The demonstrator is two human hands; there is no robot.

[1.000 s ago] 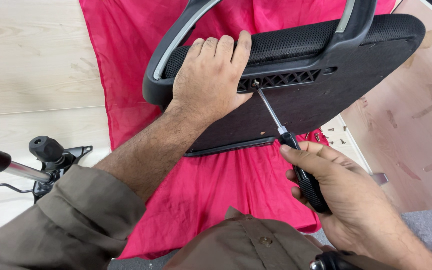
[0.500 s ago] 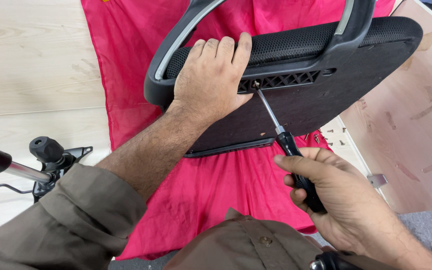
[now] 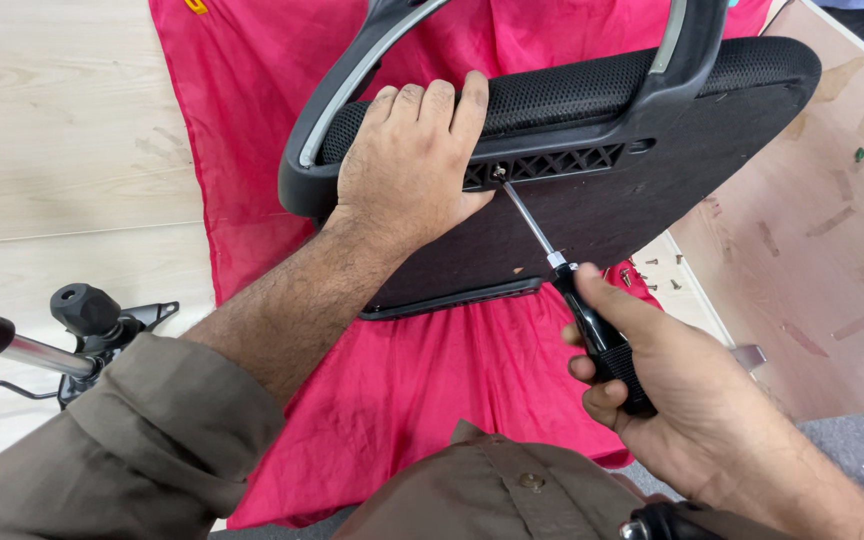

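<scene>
Black mesh chair seat (image 3: 602, 200) lies on red cloth (image 3: 432, 380). Left hand (image 3: 407, 165) flat on seat's near-left edge. Right hand (image 3: 682, 400) fingers wrapped tight round black-handled screwdriver (image 3: 572, 290); shaft slants up-left, tip at screw (image 3: 498, 173) beside left thumb.

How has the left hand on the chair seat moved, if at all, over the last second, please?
No. The left hand lies flat on the chair seat edge, beside the screwdriver tip, as before.

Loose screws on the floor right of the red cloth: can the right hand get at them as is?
Probably not yet: the right hand grips the screwdriver. The way to the screws looks free.
</scene>
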